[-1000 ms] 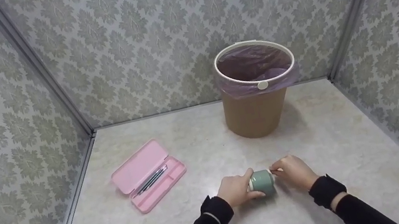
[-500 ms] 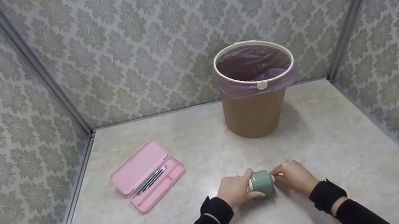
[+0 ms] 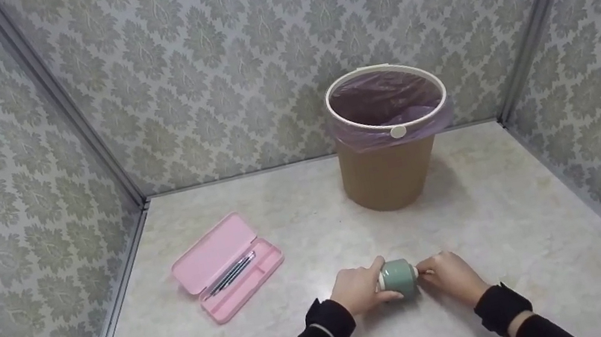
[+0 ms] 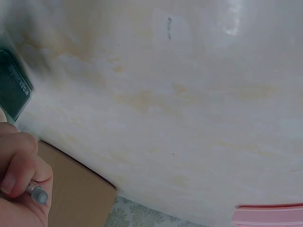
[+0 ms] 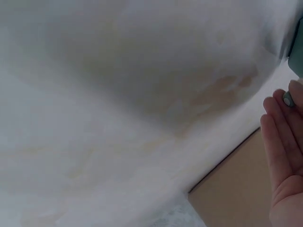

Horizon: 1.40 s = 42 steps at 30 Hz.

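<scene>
A small green canister (image 3: 398,277) lies on its side on the marble table (image 3: 526,204), near the front. My left hand (image 3: 357,290) grips its left end with curled fingers. My right hand (image 3: 453,276) meets its right end and pinches a small grey knob (image 4: 38,194) there. In the left wrist view the canister (image 4: 12,90) shows at the left edge, above the pinching fingers (image 4: 19,175). The right wrist view catches the knob (image 5: 288,98) at the fingertips and a sliver of the canister (image 5: 298,47).
A tan waste bin (image 3: 390,175) with a purple liner and white rim ring stands at the back, right of centre. An open pink case (image 3: 225,266) holding thin dark pens lies to the left. Patterned walls close in the table on three sides.
My right hand has drawn in against the canister's right end and sits a little lower. The left hand keeps its grip; the canister has barely moved.
</scene>
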Motion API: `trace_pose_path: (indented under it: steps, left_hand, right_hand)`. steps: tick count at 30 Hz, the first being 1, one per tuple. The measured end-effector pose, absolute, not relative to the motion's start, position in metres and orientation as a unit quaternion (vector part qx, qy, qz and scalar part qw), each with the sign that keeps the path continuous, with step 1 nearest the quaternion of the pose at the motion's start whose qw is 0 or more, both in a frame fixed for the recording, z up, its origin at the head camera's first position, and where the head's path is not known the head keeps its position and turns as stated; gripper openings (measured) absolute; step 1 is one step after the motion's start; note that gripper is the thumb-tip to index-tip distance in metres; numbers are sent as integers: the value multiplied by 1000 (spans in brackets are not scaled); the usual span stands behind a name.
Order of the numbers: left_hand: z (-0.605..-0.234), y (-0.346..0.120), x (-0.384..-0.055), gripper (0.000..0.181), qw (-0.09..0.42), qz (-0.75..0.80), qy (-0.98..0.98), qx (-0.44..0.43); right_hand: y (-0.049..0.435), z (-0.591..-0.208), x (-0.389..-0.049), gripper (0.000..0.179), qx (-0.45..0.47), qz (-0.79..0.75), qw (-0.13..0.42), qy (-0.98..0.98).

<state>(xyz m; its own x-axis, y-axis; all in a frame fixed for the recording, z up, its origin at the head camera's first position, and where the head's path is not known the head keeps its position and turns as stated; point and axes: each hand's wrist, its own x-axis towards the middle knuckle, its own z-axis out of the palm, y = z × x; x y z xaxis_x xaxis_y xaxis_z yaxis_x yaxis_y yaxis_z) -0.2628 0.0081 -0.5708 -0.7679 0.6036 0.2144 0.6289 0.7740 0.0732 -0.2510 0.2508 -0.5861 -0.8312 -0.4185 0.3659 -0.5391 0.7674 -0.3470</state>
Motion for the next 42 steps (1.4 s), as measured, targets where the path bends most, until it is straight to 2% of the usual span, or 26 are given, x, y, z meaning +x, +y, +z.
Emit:
trace_pose_path:
  steps: [3, 14, 27, 37, 42]
  left_hand:
    - [-571, 7, -263, 67, 92, -68, -938, -328]
    - [-571, 6, -264, 68, 108, -55, -939, -321]
    - [-572, 7, -262, 66, 90, -64, -941, -321]
    - [-570, 8, -261, 67, 86, -57, -942, -319]
    - [-569, 9, -262, 68, 68, -51, -945, -317]
  right_hand:
    - [251, -589, -247, 17, 265, 225, 132, -928]
    - [250, -589, -227, 9, 282, 242, 123, -920]
    - [254, -589, -219, 9, 338, 227, 194, -893]
    - [258, -581, -214, 7, 343, 247, 157, -893]
    - [259, -576, -211, 8, 347, 241, 163, -892]
